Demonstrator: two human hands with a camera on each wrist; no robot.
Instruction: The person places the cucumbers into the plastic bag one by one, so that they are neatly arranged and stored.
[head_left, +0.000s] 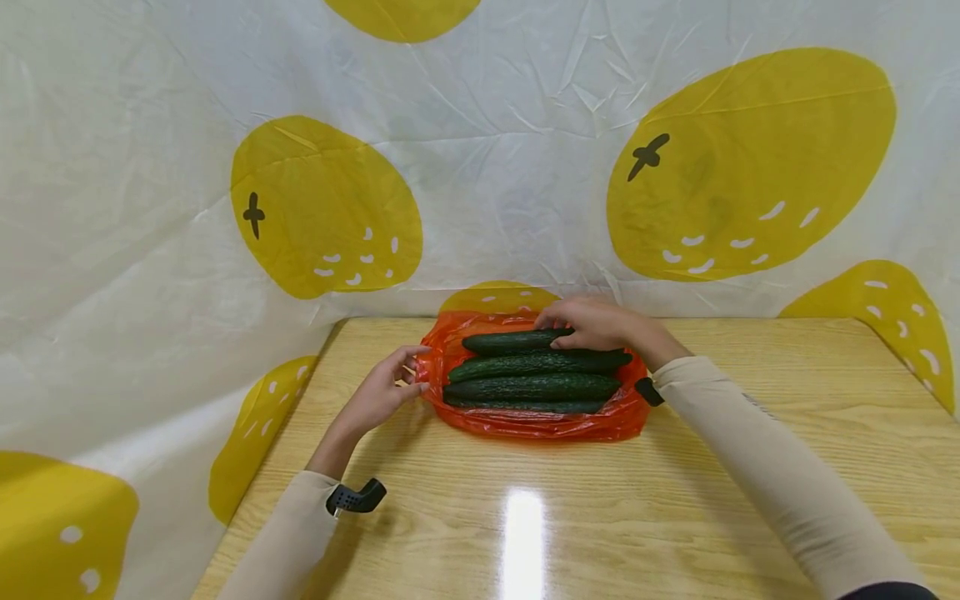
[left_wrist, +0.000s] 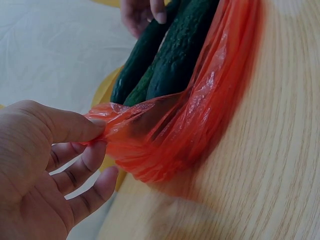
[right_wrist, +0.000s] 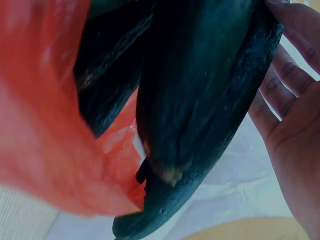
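Several long dark green cucumbers lie side by side in an opened red plastic bag (head_left: 540,428). At the bag's left end, my left hand (head_left: 378,393) pinches its edge between thumb and fingers, which the left wrist view shows close up at the crumpled plastic (left_wrist: 160,155). Over the right part of the farthest cucumber (head_left: 506,342), my right hand (head_left: 596,325) holds it with the thumb on the near side and fingers on the far side. In the right wrist view, that hand (right_wrist: 295,115) is beside a cucumber (right_wrist: 250,85), its fingertips along the skin.
The bag lies on a light wooden table (head_left: 480,492), near its back edge. Behind and to the left hangs a white sheet (head_left: 510,200) with large yellow fruit prints. A black strap device (head_left: 356,497) sits on the left wrist, another (head_left: 649,392) on the right.
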